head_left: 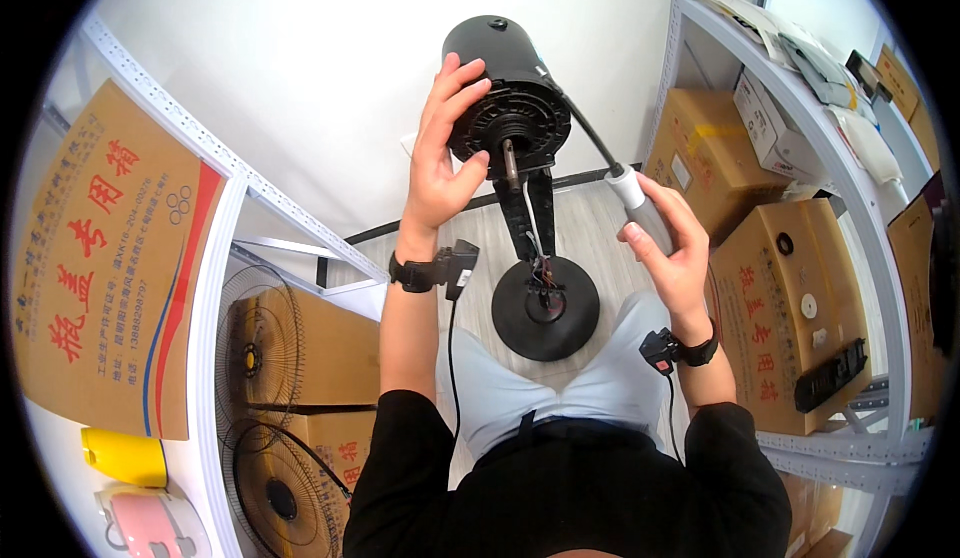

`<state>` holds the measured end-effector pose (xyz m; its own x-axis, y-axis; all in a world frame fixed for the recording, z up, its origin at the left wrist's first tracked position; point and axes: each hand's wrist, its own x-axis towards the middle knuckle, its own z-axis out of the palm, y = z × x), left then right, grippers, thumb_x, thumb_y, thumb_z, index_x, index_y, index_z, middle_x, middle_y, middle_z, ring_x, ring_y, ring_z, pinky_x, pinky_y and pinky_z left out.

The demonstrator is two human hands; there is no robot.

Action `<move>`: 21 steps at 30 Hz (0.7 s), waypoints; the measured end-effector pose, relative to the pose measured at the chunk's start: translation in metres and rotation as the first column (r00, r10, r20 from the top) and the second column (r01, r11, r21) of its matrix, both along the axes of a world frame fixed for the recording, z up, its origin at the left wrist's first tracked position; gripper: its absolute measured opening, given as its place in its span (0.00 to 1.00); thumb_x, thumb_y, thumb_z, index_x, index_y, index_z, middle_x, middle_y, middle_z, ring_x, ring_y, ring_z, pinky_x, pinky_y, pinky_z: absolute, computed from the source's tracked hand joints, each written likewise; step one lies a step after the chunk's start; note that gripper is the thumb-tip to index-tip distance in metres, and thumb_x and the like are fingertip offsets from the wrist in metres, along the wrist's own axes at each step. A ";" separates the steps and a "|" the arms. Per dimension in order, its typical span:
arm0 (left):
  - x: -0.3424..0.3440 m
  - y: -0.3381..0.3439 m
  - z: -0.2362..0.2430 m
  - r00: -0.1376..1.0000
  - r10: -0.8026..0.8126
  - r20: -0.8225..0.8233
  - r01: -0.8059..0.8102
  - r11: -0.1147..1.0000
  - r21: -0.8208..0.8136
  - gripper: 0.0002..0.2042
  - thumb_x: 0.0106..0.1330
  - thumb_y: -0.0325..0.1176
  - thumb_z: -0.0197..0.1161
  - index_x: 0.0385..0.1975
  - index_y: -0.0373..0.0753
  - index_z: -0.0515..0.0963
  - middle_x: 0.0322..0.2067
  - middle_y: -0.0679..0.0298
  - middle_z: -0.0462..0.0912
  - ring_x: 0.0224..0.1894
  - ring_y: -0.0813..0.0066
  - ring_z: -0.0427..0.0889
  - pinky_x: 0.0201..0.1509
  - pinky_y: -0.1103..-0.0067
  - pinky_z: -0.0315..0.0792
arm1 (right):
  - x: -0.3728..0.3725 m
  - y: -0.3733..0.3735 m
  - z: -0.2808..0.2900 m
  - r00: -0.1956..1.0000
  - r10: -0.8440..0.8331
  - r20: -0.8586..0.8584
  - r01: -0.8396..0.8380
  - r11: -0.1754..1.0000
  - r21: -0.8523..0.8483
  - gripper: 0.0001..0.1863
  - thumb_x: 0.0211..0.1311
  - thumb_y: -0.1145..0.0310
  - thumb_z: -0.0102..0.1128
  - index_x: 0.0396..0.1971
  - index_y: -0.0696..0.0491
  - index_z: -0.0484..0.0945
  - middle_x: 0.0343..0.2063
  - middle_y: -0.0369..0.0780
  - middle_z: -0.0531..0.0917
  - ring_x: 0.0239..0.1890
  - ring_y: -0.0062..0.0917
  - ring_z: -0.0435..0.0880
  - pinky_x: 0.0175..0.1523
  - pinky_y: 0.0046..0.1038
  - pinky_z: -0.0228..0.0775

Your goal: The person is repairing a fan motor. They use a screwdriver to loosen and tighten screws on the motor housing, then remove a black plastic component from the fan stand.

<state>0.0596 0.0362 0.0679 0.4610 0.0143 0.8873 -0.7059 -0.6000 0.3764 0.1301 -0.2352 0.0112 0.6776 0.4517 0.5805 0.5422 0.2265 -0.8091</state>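
A black electric fan motor housing point(492, 46) stands on a black stand, its ridged front and metal shaft point(511, 166) facing me. My left hand point(445, 148) grips the housing's left side, fingers along its upper edge and thumb by the front rim. In my right hand point(672, 233) is a screwdriver point(592, 136) with a grey and white handle. Its shaft slants up and left, and the tip meets or nearly meets the housing's right side; I cannot tell which. Below, loose wires point(543, 273) hang by the round black base point(525, 326) between my legs.
Wire fan guards point(262, 358) lean against cardboard boxes at the left, below a large box point(110, 268) on a shelf. More boxes point(785, 288) stand on the right shelving. On one lie a black ring point(785, 244), a white disc point(808, 306) and a long black part point(830, 375).
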 end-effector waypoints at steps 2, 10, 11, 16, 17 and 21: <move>-0.003 0.002 0.001 0.995 0.099 0.002 -0.099 0.988 0.123 0.31 0.50 0.24 0.67 0.60 0.42 0.72 0.67 0.57 0.65 0.75 0.46 0.51 0.76 0.57 0.48 | 0.000 -0.006 0.002 0.999 0.005 -0.039 -0.005 1.000 0.003 0.25 0.56 0.75 0.67 0.56 0.60 0.77 0.45 0.41 0.80 0.46 0.23 0.78 0.53 0.23 0.68; 0.005 0.005 -0.007 0.891 0.447 0.076 -0.444 0.826 0.346 0.49 0.42 0.37 0.82 0.68 0.47 0.61 0.69 0.53 0.59 0.71 0.47 0.59 0.68 0.61 0.68 | -0.006 -0.015 0.003 0.999 -0.015 0.035 0.017 0.999 -0.040 0.25 0.55 0.75 0.67 0.55 0.60 0.77 0.45 0.43 0.82 0.45 0.25 0.80 0.52 0.25 0.70; 0.006 0.005 -0.008 0.876 0.474 0.090 -0.473 0.806 0.356 0.48 0.43 0.36 0.82 0.68 0.47 0.62 0.69 0.54 0.60 0.69 0.48 0.62 0.66 0.62 0.70 | -0.007 -0.015 0.003 0.998 -0.020 0.052 0.022 0.999 -0.044 0.24 0.55 0.75 0.67 0.55 0.60 0.78 0.45 0.43 0.82 0.45 0.26 0.81 0.52 0.25 0.70; 0.003 0.007 0.001 0.846 0.521 0.110 -0.513 0.742 0.432 0.49 0.40 0.38 0.83 0.67 0.46 0.63 0.67 0.56 0.62 0.69 0.50 0.63 0.65 0.62 0.72 | -0.010 -0.018 0.008 0.983 -0.070 0.168 0.086 0.992 -0.090 0.24 0.54 0.76 0.68 0.54 0.59 0.78 0.44 0.43 0.82 0.44 0.26 0.81 0.51 0.24 0.71; 0.002 0.007 0.003 0.849 0.515 0.114 -0.507 0.738 0.445 0.49 0.40 0.38 0.83 0.67 0.46 0.63 0.67 0.56 0.62 0.69 0.50 0.63 0.65 0.62 0.72 | -0.012 -0.019 0.009 0.982 -0.076 0.174 0.094 0.991 -0.099 0.24 0.54 0.76 0.68 0.53 0.58 0.78 0.44 0.43 0.82 0.44 0.25 0.81 0.50 0.24 0.71; 0.007 0.007 0.008 0.881 0.466 0.080 -0.457 0.796 0.396 0.49 0.39 0.39 0.83 0.65 0.46 0.63 0.67 0.57 0.63 0.69 0.51 0.63 0.67 0.62 0.71 | -0.024 -0.019 0.020 0.984 -0.144 0.108 0.159 0.975 -0.154 0.23 0.53 0.77 0.66 0.52 0.57 0.79 0.44 0.42 0.82 0.44 0.25 0.81 0.51 0.24 0.71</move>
<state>0.0668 0.0428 0.0755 0.5072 -0.1161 0.8540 -0.3024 -0.9519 0.0502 0.1059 -0.2537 0.0314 0.6899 0.4412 0.5739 0.6371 0.0064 -0.7707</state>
